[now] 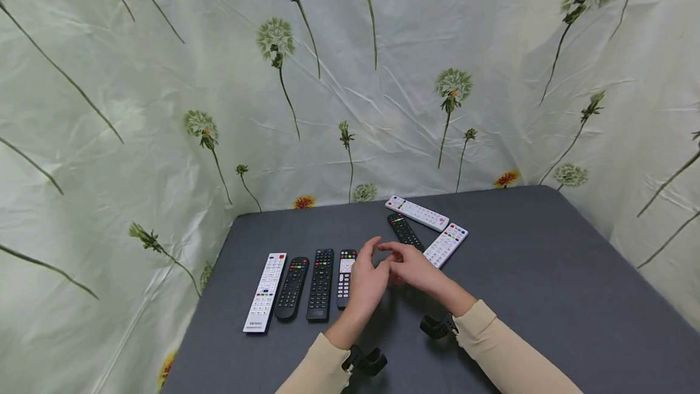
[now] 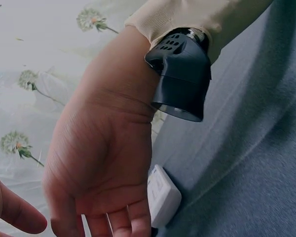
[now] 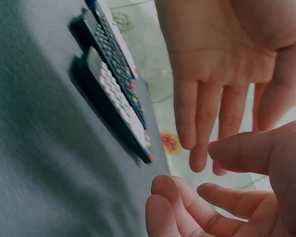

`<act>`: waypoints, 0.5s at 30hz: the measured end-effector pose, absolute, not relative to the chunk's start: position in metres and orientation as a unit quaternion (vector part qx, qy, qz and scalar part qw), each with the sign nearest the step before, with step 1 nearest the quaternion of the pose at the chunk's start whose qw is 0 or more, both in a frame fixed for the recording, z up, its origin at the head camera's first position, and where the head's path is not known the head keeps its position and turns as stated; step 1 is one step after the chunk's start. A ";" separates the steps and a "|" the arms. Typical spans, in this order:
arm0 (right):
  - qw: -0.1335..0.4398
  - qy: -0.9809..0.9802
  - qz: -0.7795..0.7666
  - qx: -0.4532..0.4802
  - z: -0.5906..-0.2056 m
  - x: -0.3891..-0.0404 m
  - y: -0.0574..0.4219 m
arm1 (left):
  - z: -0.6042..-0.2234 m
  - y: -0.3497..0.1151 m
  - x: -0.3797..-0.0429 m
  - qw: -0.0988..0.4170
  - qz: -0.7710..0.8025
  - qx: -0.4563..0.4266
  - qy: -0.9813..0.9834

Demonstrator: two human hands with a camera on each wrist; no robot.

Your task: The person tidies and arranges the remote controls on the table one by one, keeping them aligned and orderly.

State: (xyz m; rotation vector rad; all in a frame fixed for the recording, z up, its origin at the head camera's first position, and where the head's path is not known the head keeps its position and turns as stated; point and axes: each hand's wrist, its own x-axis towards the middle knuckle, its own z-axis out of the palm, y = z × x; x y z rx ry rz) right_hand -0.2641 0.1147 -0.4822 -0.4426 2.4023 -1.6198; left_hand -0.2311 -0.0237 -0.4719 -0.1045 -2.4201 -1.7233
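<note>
Both hands are raised close together above the middle of the table, with nothing held in either. My left hand (image 1: 367, 284) has relaxed, fairly straight fingers; it covers part of a black remote control with white buttons (image 1: 344, 281). Facing it, my right hand (image 1: 418, 271) has loosely bent fingers, its thumb spread from them in the right wrist view. Whether the hands touch, I cannot tell. Past the right hand lie a white remote control (image 1: 447, 244), partly hidden by it, a small black remote control (image 1: 404, 230) and another white remote control (image 1: 417, 213).
Left of the hands, a black remote (image 1: 321, 284), a rounded black remote (image 1: 292, 289) and a long white remote (image 1: 265, 293) lie in a row. Behind the dark grey table (image 1: 525, 272) hangs a flowered curtain (image 1: 328, 108). Each wrist wears a black camera.
</note>
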 end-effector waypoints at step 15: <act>0.074 0.815 -0.569 -0.082 -0.461 -0.268 0.171 | -0.472 0.012 -0.255 0.049 -0.566 -0.077 -0.819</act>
